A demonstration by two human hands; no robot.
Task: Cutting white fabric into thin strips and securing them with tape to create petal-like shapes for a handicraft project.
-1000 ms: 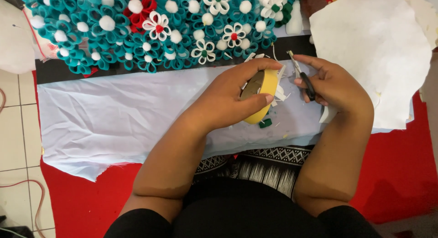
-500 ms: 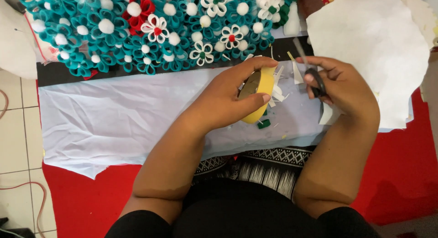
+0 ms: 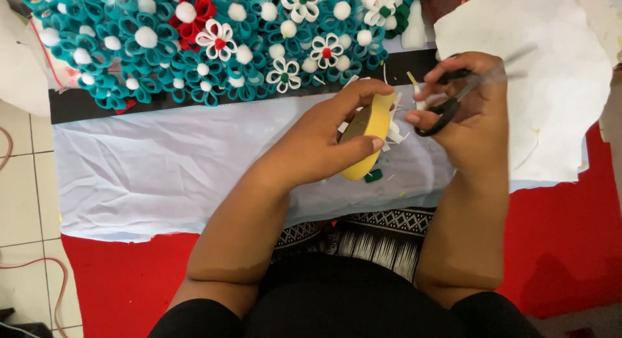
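The left hand [image 3: 327, 140] grips a yellow tape roll [image 3: 369, 143] on edge, thumb pressed against the near side of the rim and fingers curled over the far side, so the roll stands upright in the grasp. Just to its right, the right hand [image 3: 470, 111] is closed around black-handled scissors [image 3: 453, 95], fingers through the loops; the blades point up and to the right, away from the roll, and are blurred, so whether they are open or closed cannot be told. Between the two hands, close to the roll's upper edge, lie small white scraps [image 3: 395, 127], and a tiny green piece [image 3: 373, 176] sits just below the roll. Both hands hover over a pale blue cloth [image 3: 175, 173] that stretches out to the left of the left hand. Beyond the hands, past a black strip [image 3: 84, 104], lies a mat of teal loops [image 3: 162, 46] with white pompoms and red and white flowers. To the right of the right hand, partly under it, is a large white sheet [image 3: 551, 85]. Under all this, nearer the body, a red sheet [image 3: 557, 241] spreads to both sides.
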